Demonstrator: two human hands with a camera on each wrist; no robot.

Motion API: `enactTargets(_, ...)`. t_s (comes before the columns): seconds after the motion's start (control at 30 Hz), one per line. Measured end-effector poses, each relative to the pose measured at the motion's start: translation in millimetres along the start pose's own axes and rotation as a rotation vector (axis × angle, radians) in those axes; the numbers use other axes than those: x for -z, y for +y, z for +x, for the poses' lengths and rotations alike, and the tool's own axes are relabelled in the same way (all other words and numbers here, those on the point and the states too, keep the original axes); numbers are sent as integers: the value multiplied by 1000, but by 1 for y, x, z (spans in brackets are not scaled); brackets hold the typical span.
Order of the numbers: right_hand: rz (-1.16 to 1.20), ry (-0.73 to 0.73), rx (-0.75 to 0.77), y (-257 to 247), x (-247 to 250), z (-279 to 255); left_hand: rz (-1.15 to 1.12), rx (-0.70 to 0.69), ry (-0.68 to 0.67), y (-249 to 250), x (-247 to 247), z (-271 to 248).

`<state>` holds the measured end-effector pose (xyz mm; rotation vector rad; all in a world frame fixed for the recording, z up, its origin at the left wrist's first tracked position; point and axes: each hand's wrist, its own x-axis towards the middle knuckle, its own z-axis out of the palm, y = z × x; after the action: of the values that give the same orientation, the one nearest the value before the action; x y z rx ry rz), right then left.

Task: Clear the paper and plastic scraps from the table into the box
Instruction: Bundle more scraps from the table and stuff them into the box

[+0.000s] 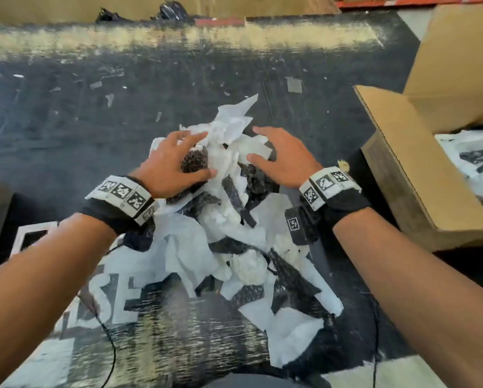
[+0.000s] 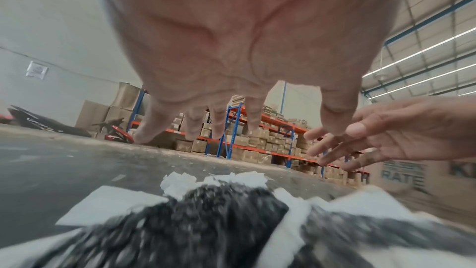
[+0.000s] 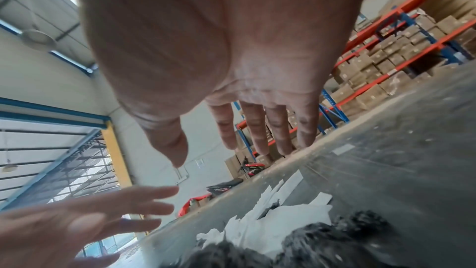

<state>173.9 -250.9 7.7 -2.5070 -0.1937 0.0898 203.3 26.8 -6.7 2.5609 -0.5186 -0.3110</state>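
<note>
Over the far half of the loose heap of white paper and black plastic scraps [image 1: 229,208] on the dark scuffed table [image 1: 66,113], the left hand [image 1: 173,163] and right hand [image 1: 282,161] hover spread-fingered, holding nothing. Best to close in from both flanks and scoop low under the pile. The open brown cardboard box [image 1: 419,177] stands just right; its near flap juts into that path.

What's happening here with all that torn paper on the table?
A person is clearing up. Both hands, the left hand and the right hand, are spread open just above a heap of white paper and black plastic scraps on the dark table, holding nothing yet. An open cardboard box at the right already has some scraps inside.
</note>
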Motion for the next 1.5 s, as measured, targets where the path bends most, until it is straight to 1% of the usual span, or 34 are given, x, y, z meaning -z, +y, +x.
enactTargets(0.07,17,-60,12,1,4,-41,26,5,-14,9,-15,-40)
enactTargets(0.17,-93,-246,11,4,3,-103,140,75,-98,13,-43,-83)
enactTargets(0.27,-343,-448,73,19,-15,-152,204,146,-248,3,-64,-99)
enactTargets(0.33,-460,-559,104,32,-33,-175,232,127,-300,-3,-75,-103)
enactTargets(0.37,-479,-581,110,37,-40,-182,252,111,-301,-4,-80,-104)
enactTargets(0.4,-479,-582,112,40,-47,-185,270,99,-290,-5,-85,-105)
enactTargets(0.47,-438,-535,108,43,-56,-181,288,90,-260,-5,-93,-104)
enactTargets(0.67,-407,-284,124,23,-72,-141,293,90,-265,-4,-94,-99)
enactTargets(0.73,-377,-249,102,17,-72,-131,272,87,-257,-6,-91,-99)
enactTargets(0.87,-297,-309,130,15,-46,-131,228,85,-258,-11,-88,-98)
enactTargets(0.93,-271,-348,155,13,-25,-143,228,78,-260,-11,-89,-98)
enactTargets(1.0,-304,-418,182,9,-11,-157,230,76,-255,-10,-90,-97)
enactTargets(1.07,-425,-529,213,10,-14,-172,250,76,-250,-9,-92,-97)
enactTargets(1.13,-548,-621,241,17,-30,-184,269,77,-242,-8,-94,-98)
enactTargets(1.2,-579,-658,251,28,-45,-186,265,82,-236,-7,-96,-99)
enactTargets(1.37,-483,-501,244,37,-48,-154,260,83,-207,-7,-98,-101)
enactTargets(1.5,-337,-422,205,26,-26,-151,245,75,-198,-9,-101,-101)
